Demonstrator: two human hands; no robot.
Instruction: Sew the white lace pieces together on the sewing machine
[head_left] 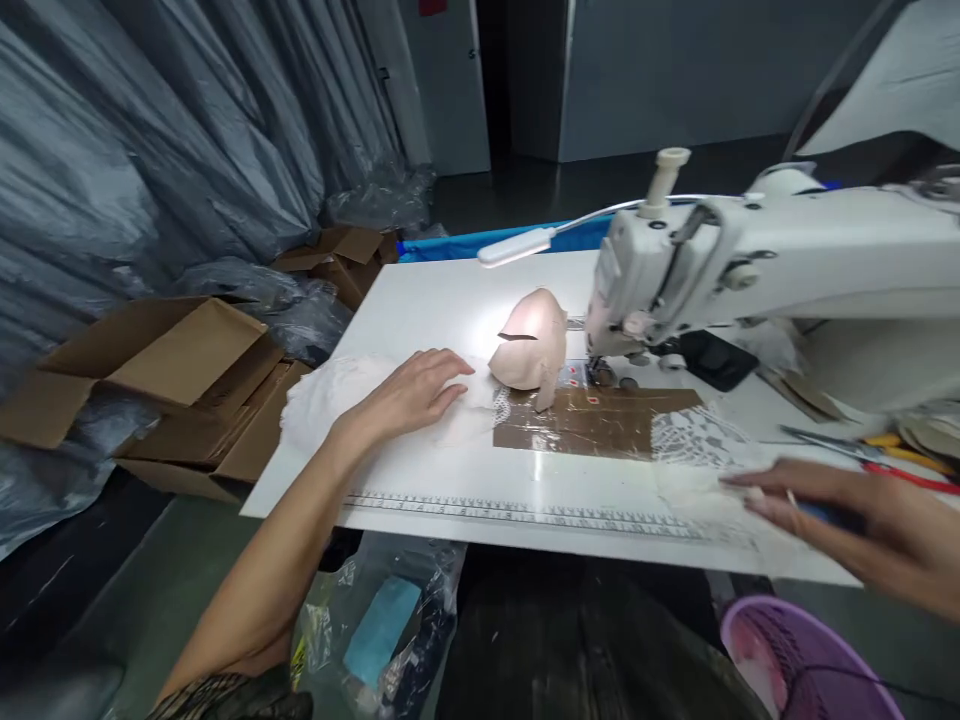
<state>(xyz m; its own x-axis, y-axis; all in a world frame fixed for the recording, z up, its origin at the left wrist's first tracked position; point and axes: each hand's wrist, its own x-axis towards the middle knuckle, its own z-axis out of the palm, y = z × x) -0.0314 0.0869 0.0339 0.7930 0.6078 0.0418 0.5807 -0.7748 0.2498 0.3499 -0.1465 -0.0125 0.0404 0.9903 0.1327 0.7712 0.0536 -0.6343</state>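
Note:
My left hand (420,392) lies with fingers apart on white lace fabric (337,390) at the left of the worktable. Just beyond its fingertips stands a beige molded cup (534,335) with a dark slit across it and a strip hanging down, beside the needle area of the white sewing machine (675,270). My right hand (862,510), smeared by motion, is at the right over another piece of white lace (701,445). Its thumb and forefinger come together by the lace. A blue thing (832,517) shows partly within this hand; its kind is hidden.
Brown tape (600,420) covers part of the white table (442,465), with a measuring tape (495,510) along its front. Scissors with red handles (900,475) and a dark phone (716,360) lie right. Cardboard boxes (180,370) stand left; a purple basket (810,650) stands below right.

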